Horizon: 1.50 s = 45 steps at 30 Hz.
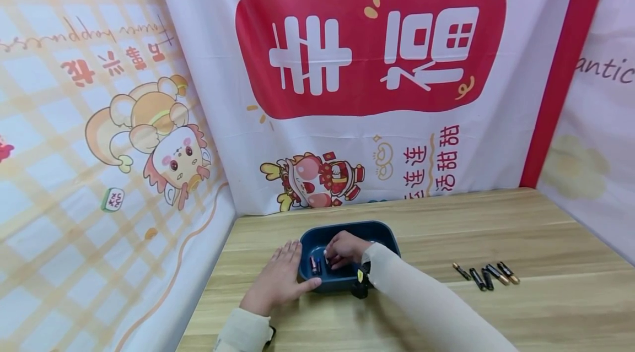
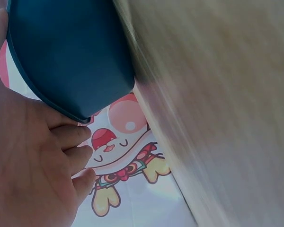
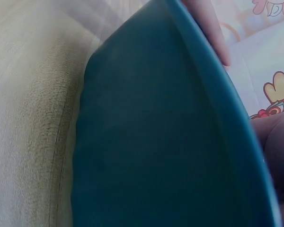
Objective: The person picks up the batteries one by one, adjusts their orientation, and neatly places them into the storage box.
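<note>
A dark blue plastic bin [image 1: 382, 229] sits on the wooden table. My left hand [image 1: 280, 275] rests against its left end, fingers extended and thumb at the near rim; in the left wrist view the fingers of that hand [image 2: 42, 146] lie beside the bin's wall [image 2: 75, 52]. Reaching inside the bin, my right hand [image 1: 345, 248] pinches a small battery [image 1: 326, 257], mostly covered by the fingers. To its left, dark batteries [image 1: 315, 265] lie on the bin floor. The right wrist view is largely filled by the bin's outer wall [image 3: 142, 123].
On the table [image 1: 421, 319] right of the bin lie several black and gold batteries [image 1: 488, 275], close together. A printed cloth [image 1: 208, 120] hangs behind the table, and another cloth [image 1: 64, 220] hangs at the left side.
</note>
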Available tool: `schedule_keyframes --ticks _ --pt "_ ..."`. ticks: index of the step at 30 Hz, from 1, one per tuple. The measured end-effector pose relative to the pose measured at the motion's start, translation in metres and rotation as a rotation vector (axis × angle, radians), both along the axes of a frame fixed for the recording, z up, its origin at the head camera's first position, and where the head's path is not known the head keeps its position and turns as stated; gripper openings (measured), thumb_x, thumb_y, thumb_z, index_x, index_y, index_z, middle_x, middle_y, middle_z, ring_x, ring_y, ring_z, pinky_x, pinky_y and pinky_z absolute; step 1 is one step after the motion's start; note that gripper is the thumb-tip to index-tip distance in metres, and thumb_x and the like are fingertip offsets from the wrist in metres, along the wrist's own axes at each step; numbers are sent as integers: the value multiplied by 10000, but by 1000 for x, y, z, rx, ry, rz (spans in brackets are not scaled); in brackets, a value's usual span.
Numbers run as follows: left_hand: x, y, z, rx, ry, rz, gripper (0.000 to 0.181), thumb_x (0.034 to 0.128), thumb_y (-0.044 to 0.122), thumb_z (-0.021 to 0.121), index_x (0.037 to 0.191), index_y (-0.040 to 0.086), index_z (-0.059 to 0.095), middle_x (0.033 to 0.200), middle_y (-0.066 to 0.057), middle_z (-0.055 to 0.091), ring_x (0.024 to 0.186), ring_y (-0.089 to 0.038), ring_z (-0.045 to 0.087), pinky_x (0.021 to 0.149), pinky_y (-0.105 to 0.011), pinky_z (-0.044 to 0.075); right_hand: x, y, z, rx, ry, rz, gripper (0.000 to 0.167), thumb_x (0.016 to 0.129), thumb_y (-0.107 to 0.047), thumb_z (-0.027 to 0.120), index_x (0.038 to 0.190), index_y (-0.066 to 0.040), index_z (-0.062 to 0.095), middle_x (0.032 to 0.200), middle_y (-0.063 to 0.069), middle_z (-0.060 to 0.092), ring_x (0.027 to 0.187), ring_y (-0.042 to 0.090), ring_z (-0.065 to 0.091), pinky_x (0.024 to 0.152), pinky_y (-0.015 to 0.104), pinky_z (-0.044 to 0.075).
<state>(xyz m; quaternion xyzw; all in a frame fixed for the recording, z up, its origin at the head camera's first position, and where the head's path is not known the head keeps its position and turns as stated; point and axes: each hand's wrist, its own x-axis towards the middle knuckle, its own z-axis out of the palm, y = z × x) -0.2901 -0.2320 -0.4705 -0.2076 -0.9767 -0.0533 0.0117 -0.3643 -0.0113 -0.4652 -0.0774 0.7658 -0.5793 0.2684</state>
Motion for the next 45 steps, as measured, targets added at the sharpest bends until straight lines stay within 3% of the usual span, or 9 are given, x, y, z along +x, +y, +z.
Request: schedule_keyframes --ticks 17,32,45 --pt "2 0 2 -56 70 -18 1033 864 794 350 1533 14 243 1584 -166 209 1460 -321 129 1159 -509 120 -6 -14 -4 59 6 -47 109 931 -18 622 990 52 682 905 157 635 759 264 641 672 370 587" --pt "0 -2 0 -51 46 -20 1036 868 792 340 1541 15 207 1595 -156 168 1463 -317 108 1160 -506 116 -4 -20 -2 102 32 -64 100 922 -12 614 924 44 697 847 141 630 749 248 635 707 370 584" --pt "0 -1 2 -57 41 -30 1030 872 788 341 1539 14 212 1592 -156 179 1461 -322 117 1160 -502 123 -17 -29 -12 215 51 -96 64 890 -6 645 834 7 675 839 149 631 720 257 655 617 332 583"
